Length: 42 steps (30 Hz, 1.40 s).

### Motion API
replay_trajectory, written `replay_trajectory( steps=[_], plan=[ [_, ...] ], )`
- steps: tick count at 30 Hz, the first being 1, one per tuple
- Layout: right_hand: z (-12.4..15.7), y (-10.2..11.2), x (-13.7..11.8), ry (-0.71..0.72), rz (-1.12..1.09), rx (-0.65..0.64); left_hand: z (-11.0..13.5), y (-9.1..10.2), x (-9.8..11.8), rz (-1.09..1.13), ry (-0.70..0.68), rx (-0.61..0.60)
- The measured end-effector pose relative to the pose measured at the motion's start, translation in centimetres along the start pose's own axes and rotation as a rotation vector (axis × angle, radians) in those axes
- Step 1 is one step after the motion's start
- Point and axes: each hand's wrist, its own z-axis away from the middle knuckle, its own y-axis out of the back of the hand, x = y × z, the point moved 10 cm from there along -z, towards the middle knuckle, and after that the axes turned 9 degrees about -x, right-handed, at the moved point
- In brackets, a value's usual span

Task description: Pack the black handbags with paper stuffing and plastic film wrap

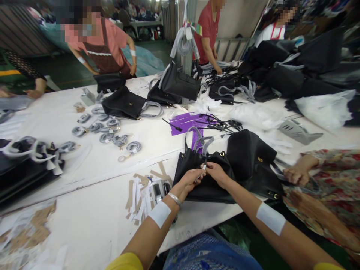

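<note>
Left hand [191,179]: fingers curled, thumb and forefinger pinching the near end of a white strip [204,168].
Right hand [216,173]: fingers bunched, pinching the same strip from the other side.
Strip axis: short, thin, runs near-to-far; far end towards the handle [194,135].
Strip place: between both hands, over the top edge of the bag [202,189].
Bag: black, grained, soft; lies flat at the near table [84,225] edge, long axis left-right.
Handle: arched, wrapped in grey film, points away.
Table: white, flat.
Paper scraps [140,197]: white and brown strips, just left of the bag.
</note>
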Motion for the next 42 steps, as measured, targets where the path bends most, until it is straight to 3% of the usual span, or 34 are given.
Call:
replay_trajectory(
  steps=[6,10,16,19,24,29,33,36,38,42],
  plan=[
    [1.1,-1.4,0.1,-0.158,-0.170,-0.221,-0.3,0.2,-0.3,-0.001,-0.022,0.008],
    [1.6,-2.2,0.0,-0.200,-0.248,-0.295,-0.2,0.1,0.0,-0.059,-0.075,0.038],
    [1.0,-1.0,0.8,-0.149,-0.185,-0.151,0.3,0.3,0.4,-0.165,-0.146,0.110],
    [0.9,-0.3,1.1,-0.129,-0.126,-0.139,0.2,0.5,0.2,-0.193,-0.138,0.117],
    [1.2,1.9,0.1,-0.060,0.024,-0.048,0.0,0.6,0.7,-0.260,-0.134,0.127],
    [3.6,3.7,-2.5,0.100,0.274,0.041,0.1,-1.6,2.4,-0.475,-0.213,0.098],
    [6.5,5.1,-3.8,0.265,0.701,0.113,0.7,-2.9,4.4,-0.721,-0.290,0.152],
    [7.8,7.4,-3.1,0.251,0.891,0.241,1.7,-1.5,6.5,-0.856,-0.351,0.259],
    [7.9,9.6,-1.5,0.123,0.864,0.323,2.3,0.9,7.5,-0.921,-0.344,0.358],
    [6.9,11.9,2.1,-0.133,0.639,0.313,2.7,7.9,6.2,-0.927,-0.059,0.565]
  ],
)
